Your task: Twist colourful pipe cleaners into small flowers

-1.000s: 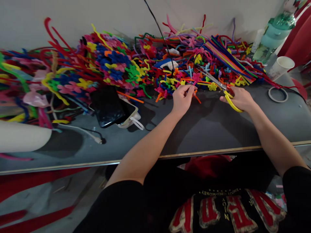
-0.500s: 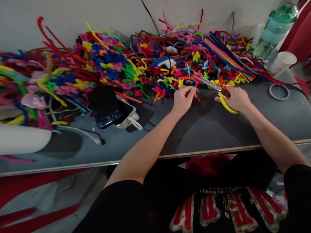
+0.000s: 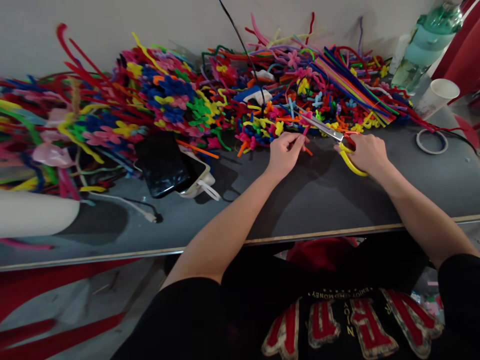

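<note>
Far left, a white roll (image 3: pixel 35 215) sits near the front edge of the table (image 3: pixel 322 205), chopped off by the frame, so no clue what's at its other end. Behind it the pile (image 3: pixel 176 97) of fuzzy stems and flowers runs along the back edge, so tangled I can't pick out most single pieces, and its left end is cut off too. Next a black phone (image 3: pixel 161 167) leans over a pale case (image 3: pixel 202 181), hiding most of it.

Around the middle, the left hand (image 3: pixel 287 150) has thumb and finger pinched together on the stem of a pink flower (image 3: pixel 306 118). The flower pokes out just past the fingertips, toward the back edge; the bit inside the grip is hidden. The right hand (image 3: pixel 369 152) is wrapped around the scissors (image 3: pixel 333 132), fingers covering part of the handles. The blades point left, right by the flower, but can't tell if they touch it.

Toward the right edge: a tape ring (image 3: pixel 428 150), then a paper cup (image 3: pixel 437 97), plus a green bottle (image 3: pixel 422 57) behind, its top clipped by the frame.
</note>
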The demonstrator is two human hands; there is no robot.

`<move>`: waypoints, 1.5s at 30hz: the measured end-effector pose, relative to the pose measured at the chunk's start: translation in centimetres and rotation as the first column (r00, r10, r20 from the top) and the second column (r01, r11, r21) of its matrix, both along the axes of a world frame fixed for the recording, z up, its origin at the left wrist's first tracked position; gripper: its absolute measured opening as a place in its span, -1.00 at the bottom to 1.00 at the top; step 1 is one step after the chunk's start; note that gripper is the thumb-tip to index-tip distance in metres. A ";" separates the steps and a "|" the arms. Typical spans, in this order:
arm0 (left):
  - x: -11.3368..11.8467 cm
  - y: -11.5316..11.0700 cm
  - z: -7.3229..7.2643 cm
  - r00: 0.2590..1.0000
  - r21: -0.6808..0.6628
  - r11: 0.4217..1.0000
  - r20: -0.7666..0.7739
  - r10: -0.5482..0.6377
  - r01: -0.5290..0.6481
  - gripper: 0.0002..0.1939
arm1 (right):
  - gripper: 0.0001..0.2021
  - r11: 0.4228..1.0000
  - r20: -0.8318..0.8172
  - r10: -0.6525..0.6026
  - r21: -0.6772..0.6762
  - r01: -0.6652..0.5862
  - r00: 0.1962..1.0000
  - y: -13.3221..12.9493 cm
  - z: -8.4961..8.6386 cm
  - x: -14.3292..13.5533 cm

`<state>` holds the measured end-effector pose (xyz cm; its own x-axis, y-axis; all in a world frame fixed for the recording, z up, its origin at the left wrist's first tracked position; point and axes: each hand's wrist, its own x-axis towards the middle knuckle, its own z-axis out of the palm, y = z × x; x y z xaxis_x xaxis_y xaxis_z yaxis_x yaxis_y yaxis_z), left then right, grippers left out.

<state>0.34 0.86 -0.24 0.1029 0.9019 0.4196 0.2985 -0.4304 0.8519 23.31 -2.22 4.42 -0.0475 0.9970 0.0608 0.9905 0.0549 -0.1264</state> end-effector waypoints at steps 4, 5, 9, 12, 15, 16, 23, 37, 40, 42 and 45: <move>0.0 0.0 -0.1 1.000 0.009 1.000 -0.012 -0.002 0.003 -0.72 | -0.42 1.000 -0.012 -0.014 -0.025 0.014 1.000 -0.1 0.3 0.0; -0.1 0.0 -0.1 1.000 0.020 1.000 -0.016 -0.006 0.006 -0.71 | -0.42 1.000 -0.027 -0.016 -0.026 0.016 0.999 -0.1 0.3 0.0; -0.2 0.0 -0.3 0.999 0.041 0.999 -0.052 -0.013 0.015 -0.62 | -0.30 0.999 -0.075 -0.035 -0.015 0.034 0.997 0.0 -0.1 0.3; -0.2 0.0 -0.3 0.998 0.045 0.999 -0.062 -0.026 0.029 -0.58 | -0.15 0.999 -0.105 -0.038 -0.013 0.037 0.994 0.3 -0.7 0.7; -0.2 -0.1 -0.4 0.997 0.041 0.998 -0.070 -0.038 0.041 -0.59 | -0.14 1.000 -0.136 -0.023 0.002 0.023 0.990 0.4 -0.9 0.9; -0.2 -0.1 -0.4 0.996 0.040 0.998 -0.073 -0.042 0.045 -0.59 | -0.16 1.000 -0.141 -0.024 -0.002 0.024 0.990 0.4 -0.9 0.8; 0.0 -0.2 -0.5 0.995 0.048 0.997 -0.080 -0.062 0.066 -0.64 | -0.36 1.000 -0.139 -0.013 -0.022 0.010 0.990 0.1 0.1 0.2; 0.1 -0.3 -0.4 0.993 0.010 0.996 -0.083 -0.084 0.085 -0.64 | -0.39 0.999 0.016 -0.048 0.005 0.048 0.999 0.1 0.5 0.3; 0.1 -0.3 -0.4 0.993 0.011 0.996 -0.079 -0.091 0.092 -0.62 | -0.36 0.998 0.050 -0.066 -0.003 0.066 0.997 0.0 0.6 0.3; 0.1 -0.3 -0.4 0.993 0.008 0.995 -0.077 -0.094 0.095 -0.60 | -0.34 0.997 0.062 -0.077 -0.011 0.078 0.995 -0.1 0.7 0.3; 0.1 -0.3 -0.4 0.993 0.021 0.995 -0.061 -0.096 0.098 -0.62 | -0.33 0.996 0.067 -0.085 -0.031 0.087 0.994 0.0 0.7 0.3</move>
